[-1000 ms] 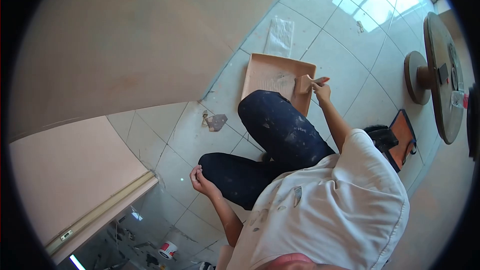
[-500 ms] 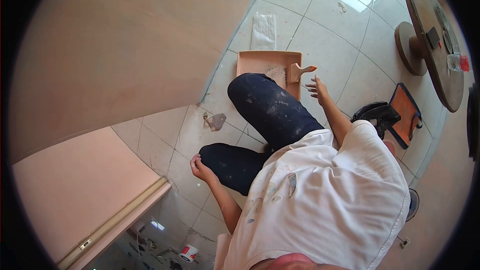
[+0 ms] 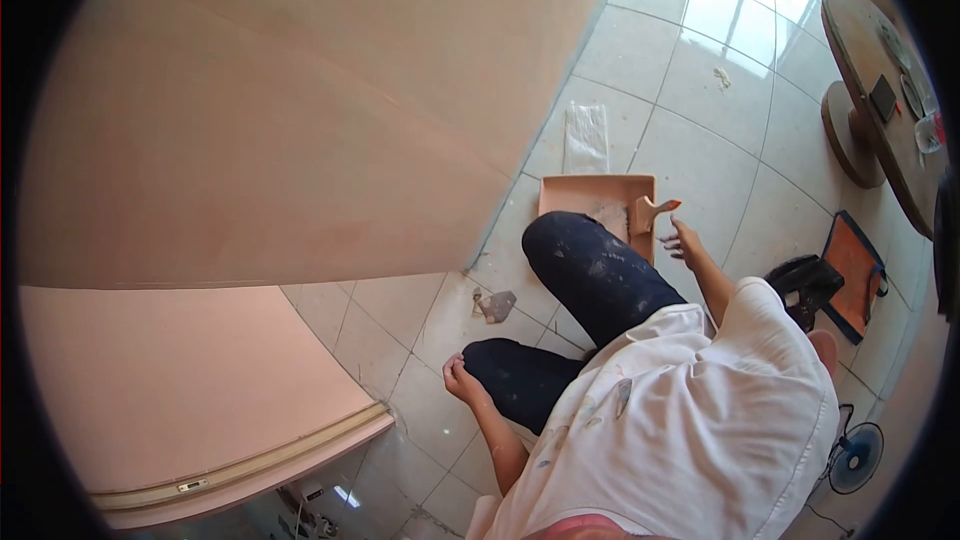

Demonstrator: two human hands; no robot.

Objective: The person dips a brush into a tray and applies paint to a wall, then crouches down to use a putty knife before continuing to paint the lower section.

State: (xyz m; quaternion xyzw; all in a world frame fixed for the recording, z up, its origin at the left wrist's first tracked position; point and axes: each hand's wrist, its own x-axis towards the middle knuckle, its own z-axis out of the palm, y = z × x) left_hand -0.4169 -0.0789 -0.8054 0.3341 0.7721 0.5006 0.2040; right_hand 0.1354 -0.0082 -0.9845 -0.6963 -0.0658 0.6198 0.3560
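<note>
My right hand [image 3: 684, 243] is open, its fingers spread beside the right edge of a pinkish paint tray [image 3: 597, 183]. A wide paintbrush [image 3: 645, 214] lies in that tray, with its orange-tipped handle sticking out over the edge just above my fingers. The hand and the handle look apart. My left hand [image 3: 460, 378] rests against my left knee with the fingers curled in, and no object shows in it. My right knee [image 3: 570, 240], in dark paint-spotted trousers, hides the tray's lower left part.
A clear plastic packet [image 3: 586, 140] lies beyond the tray. A broken grey piece [image 3: 495, 306] is on the tiles. On the right are a round table [image 3: 865, 50], a black bag [image 3: 805, 285], an orange panel [image 3: 853, 280] and a fan [image 3: 856, 458]. A large wall [image 3: 300, 120] stands left.
The view has shifted, so the tray, the floor and my body appear lower and farther right. More of the fan shows. My right hand stays beside the brush handle and my left at the knee.
</note>
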